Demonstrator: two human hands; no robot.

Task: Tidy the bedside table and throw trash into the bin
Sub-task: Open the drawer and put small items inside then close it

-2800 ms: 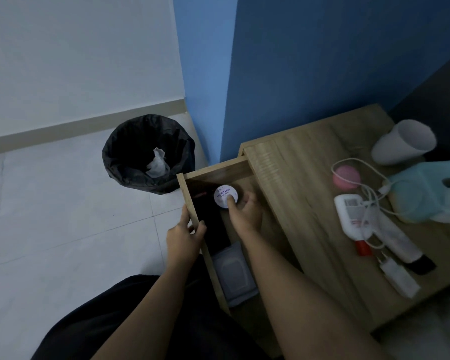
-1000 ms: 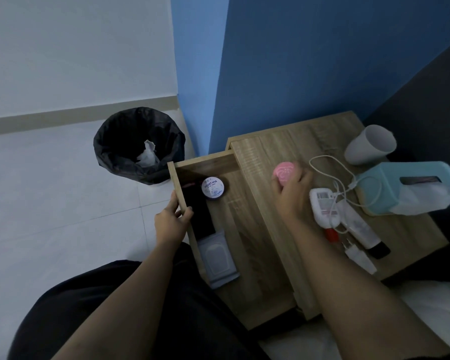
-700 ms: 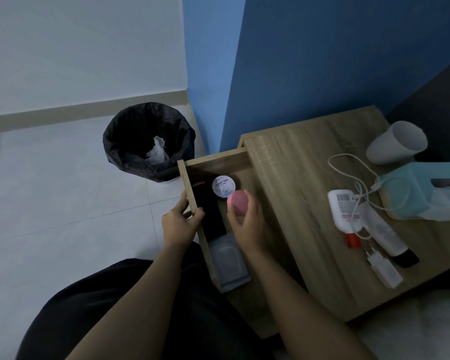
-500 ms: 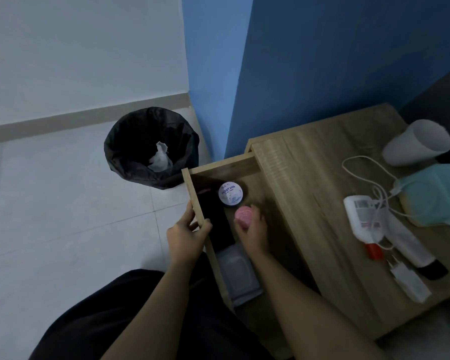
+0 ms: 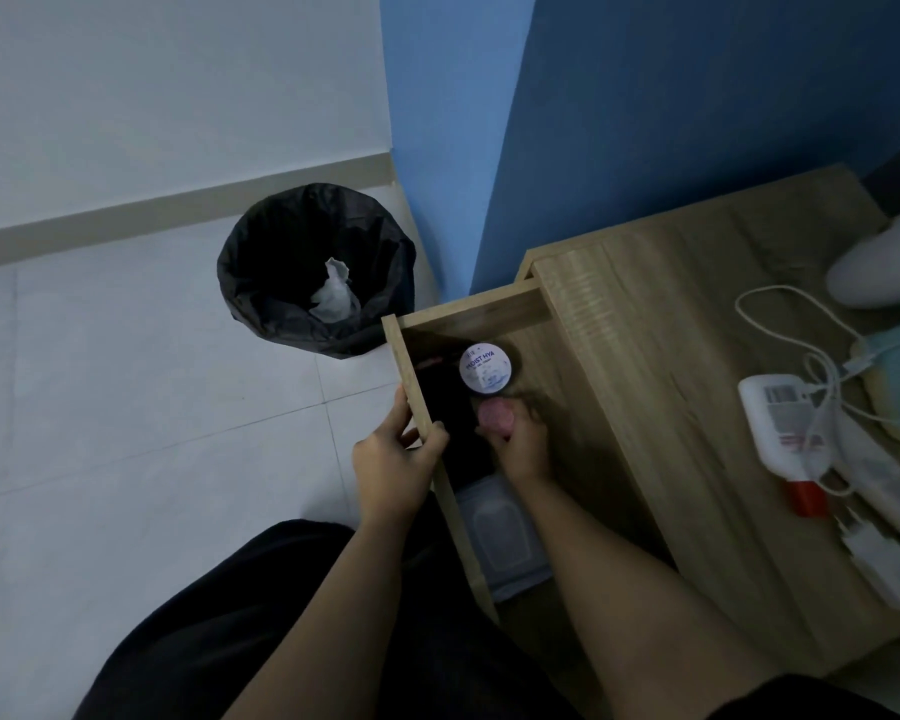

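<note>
Counter tidying is midway: right hand grips a pink jar low in the open drawer, left hand clasps the drawer's front, while bottles and charger cable wait on the right, and tissue sits in the bin.

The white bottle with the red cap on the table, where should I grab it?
Grab the white bottle around its wide body, coming down from above. It lies flat on the table, so both long sides are open. The red cap is small and narrow, a poorer hold. A white cable lies across the body, so lift slowly or move the cable aside first.
</note>
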